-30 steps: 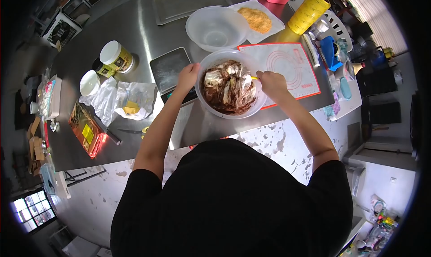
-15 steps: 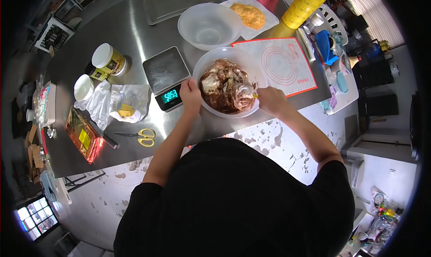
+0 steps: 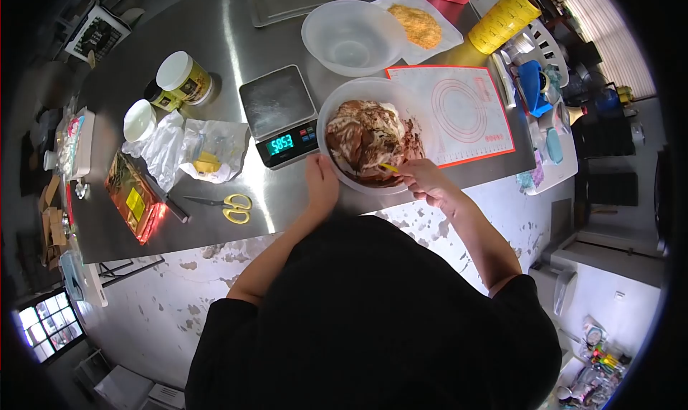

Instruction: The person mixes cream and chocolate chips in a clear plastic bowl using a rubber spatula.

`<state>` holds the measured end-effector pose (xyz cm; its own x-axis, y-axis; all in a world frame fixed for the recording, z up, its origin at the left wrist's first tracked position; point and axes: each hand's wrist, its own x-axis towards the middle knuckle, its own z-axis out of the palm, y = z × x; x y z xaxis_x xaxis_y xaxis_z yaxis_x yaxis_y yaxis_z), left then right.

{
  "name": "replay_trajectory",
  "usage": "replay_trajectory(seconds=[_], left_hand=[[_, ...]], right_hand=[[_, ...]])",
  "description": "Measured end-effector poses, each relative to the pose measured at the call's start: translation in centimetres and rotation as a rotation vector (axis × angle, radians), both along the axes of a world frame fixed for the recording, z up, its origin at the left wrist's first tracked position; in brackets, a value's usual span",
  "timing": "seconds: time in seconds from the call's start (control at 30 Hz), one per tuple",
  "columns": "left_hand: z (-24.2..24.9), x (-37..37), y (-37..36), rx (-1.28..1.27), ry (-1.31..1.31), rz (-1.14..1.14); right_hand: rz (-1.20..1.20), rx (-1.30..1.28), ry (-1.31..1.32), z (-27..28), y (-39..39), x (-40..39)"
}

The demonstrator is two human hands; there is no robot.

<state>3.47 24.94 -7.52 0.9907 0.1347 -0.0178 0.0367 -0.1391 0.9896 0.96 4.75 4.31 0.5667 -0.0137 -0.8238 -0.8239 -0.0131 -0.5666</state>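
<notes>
A translucent plastic mixing bowl holds a brown-and-white streaked mixture, marbled and sticky. My left hand is closed on the bowl's near left rim, its fingers partly hidden. In my right hand is a spatula, gripped over the bowl's near right side. Only a yellow bit of the spatula shows; the rest is covered by the mixture and my fingers. Left of the bowl a kitchen scale reads 5853, with no bowl on its plate.
Behind stands another translucent bowl, beside orange crumbs on paper. A red-edged baking mat lies right. Scissors, a butter wrapper, tubs and a foil bag are left. The table's edge runs close to me.
My left hand has slid toward me along the bowl's rim. My right hand and spatula have moved lower, and the mixture is folded over differently. The camera view has shifted slightly.
</notes>
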Motion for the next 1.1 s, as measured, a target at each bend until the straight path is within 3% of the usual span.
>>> replay_trajectory(seconds=[0.13, 0.2, 0.23, 0.27, 0.33, 0.53, 0.67, 0.77, 0.97, 1.1], left_hand=[[0.5, 0.0, 0.6, -0.171, 0.14, -0.091], [0.0, 1.0, 1.9, -0.206, 0.17, -0.15], [0.3, 1.6, 2.2, -0.239, 0.202, -0.202], [0.5, 2.3, 2.3, -0.239, 0.203, -0.208], [2.2, 4.1, 2.2, -0.332, 0.214, -0.117], [-0.5, 8.1, 0.2, -0.082, -0.026, -0.123], [0.2, 7.4, 0.3, -0.003, -0.01, -0.153], [-0.6, 6.4, -0.3, 0.005, -0.12, -0.082], [-0.1, 4.0, -1.6, -0.029, -0.075, 0.056], [0.0, 3.3, -1.8, -0.014, -0.04, 0.045]], right_hand=[[-0.07, 0.021, -0.094, 0.8, -2.0, 0.5], [0.035, -0.239, -0.22, 1.0, -2.8, 1.2], [0.215, -0.512, -0.469, 0.0, -3.4, 1.4], [0.209, -0.514, -0.467, -0.5, -4.0, 1.5], [0.438, -0.935, -0.719, 0.6, -3.7, 1.9], [0.786, -1.393, -0.779, 0.7, -3.8, 3.7], [0.888, -1.439, -0.742, 0.5, -4.3, 4.0], [0.999, -1.379, -0.555, 1.1, -4.3, 3.5], [0.965, -1.122, -0.456, 0.3, -4.2, 1.3], [0.856, -0.793, -0.514, -1.1, -1.9, 0.4]])
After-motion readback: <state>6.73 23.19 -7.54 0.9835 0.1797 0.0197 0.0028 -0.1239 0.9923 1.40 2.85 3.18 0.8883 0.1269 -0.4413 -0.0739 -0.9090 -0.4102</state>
